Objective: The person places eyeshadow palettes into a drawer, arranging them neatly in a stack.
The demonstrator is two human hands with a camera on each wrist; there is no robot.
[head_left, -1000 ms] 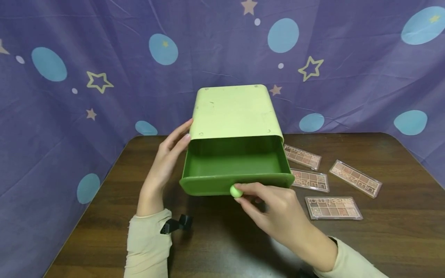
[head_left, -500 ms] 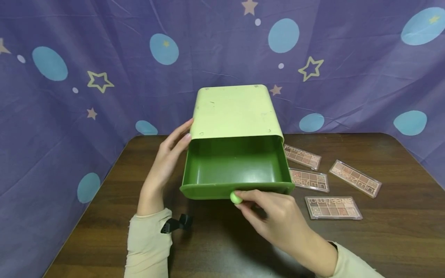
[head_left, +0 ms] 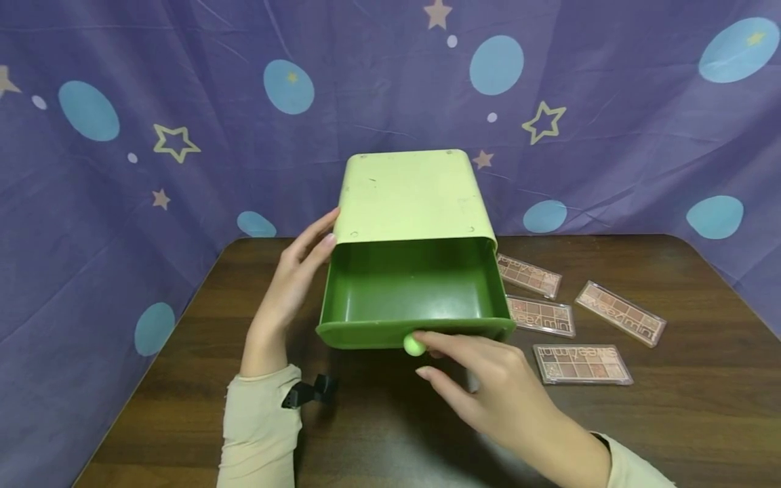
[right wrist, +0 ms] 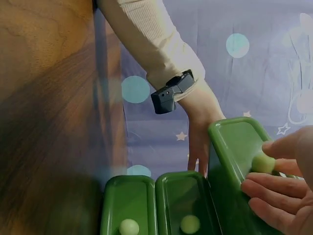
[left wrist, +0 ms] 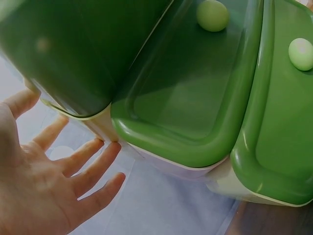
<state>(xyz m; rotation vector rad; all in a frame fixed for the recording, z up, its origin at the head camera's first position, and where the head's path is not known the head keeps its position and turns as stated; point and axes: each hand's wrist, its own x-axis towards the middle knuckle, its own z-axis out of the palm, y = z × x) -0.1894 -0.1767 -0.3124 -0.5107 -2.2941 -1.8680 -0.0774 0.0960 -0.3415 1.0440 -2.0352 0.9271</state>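
A pale green drawer cabinet (head_left: 415, 193) stands on the table with its dark green top drawer (head_left: 360, 335) pulled out. Nothing lies in the visible part of that drawer. My left hand (head_left: 277, 298) rests its fingertips against the cabinet's left side; in the left wrist view its fingers (left wrist: 88, 169) are spread. At the drawer's round light green knob (head_left: 415, 345), my right hand (head_left: 506, 386) touches with the index finger, its thumb apart below. Two lower drawers, a middle drawer (left wrist: 186, 98) and a bottom drawer (left wrist: 281, 127), are closed, each with a round knob.
Several clear-lidded eyeshadow palettes lie right of the cabinet: a front palette (head_left: 582, 364), a far-right palette (head_left: 621, 313), and others partly behind the drawer, including one palette (head_left: 529, 274). A purple star-patterned curtain (head_left: 390, 81) hangs behind the wooden table (head_left: 201, 379).
The top drawer came out a little and its front tipped lower, then stayed. My right thumb has parted from the knob it was pinching. The left hand holds its place.
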